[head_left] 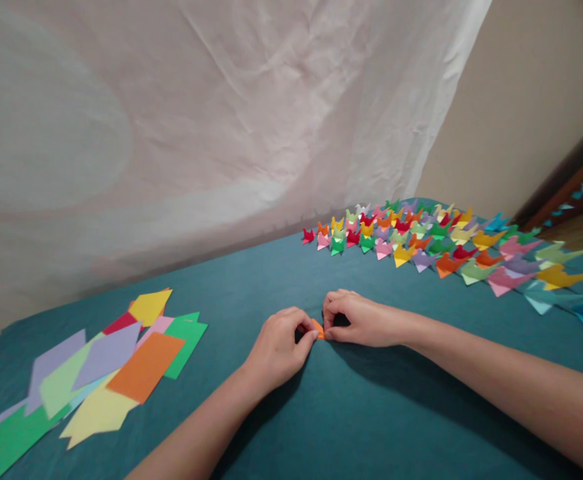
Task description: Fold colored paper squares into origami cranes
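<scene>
Two bare hands meet near the middle of a teal cloth (401, 427), with a small orange paper piece (319, 329) lying between their fingertips, low at the cloth. The left hand (281, 343) has thumb and forefinger drawn close together on the piece's left side, and the right hand (358, 320) pinches narrowly at its right side. Fingers cover most of the paper, so its full outline and folds cannot be made out. The left forearm is cut off by the bottom edge, the right one by the right edge. Loose coloured sheets (146, 368) overlap in a spread on the left, many partly hidden by others, and a green one runs out of view at the left edge. Folded paper birds (404, 255) stand in close rows at the far right; the rear ones are blurred and too crowded to count. Behind the surface hangs a wrinkled pale fabric (251, 100) with faint darker shapes, next to a plain beige wall (511, 100). Dark brown woodwork (571, 183) shows at the right edge, with small blue bits near it, too blurred to identify.
</scene>
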`<action>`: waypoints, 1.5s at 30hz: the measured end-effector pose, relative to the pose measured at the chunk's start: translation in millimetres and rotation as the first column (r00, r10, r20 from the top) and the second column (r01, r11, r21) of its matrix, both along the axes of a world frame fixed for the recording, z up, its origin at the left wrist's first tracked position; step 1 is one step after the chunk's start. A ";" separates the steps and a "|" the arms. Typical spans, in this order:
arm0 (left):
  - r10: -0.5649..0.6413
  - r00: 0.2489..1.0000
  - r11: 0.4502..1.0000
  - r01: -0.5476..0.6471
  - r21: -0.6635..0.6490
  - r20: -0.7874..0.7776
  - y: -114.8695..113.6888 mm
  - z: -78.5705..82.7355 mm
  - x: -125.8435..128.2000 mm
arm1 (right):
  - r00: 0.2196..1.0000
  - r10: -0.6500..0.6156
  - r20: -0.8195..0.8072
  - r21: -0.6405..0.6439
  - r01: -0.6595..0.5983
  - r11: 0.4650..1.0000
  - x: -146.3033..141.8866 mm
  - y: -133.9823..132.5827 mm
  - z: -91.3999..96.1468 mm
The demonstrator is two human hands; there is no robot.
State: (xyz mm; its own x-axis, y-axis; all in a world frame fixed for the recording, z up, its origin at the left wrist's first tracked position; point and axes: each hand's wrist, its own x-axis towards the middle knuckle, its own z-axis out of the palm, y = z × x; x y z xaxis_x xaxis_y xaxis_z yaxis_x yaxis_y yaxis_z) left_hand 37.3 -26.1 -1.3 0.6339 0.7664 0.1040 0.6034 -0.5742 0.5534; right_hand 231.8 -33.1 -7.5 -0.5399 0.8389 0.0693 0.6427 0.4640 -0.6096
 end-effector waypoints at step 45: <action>0.057 0.994 0.998 -0.054 -0.033 0.090 0.7 -11.1 -0.5 | 0.848 0.004 0.530 0.400 -0.253 0.881 -14.6 -43.0 15.4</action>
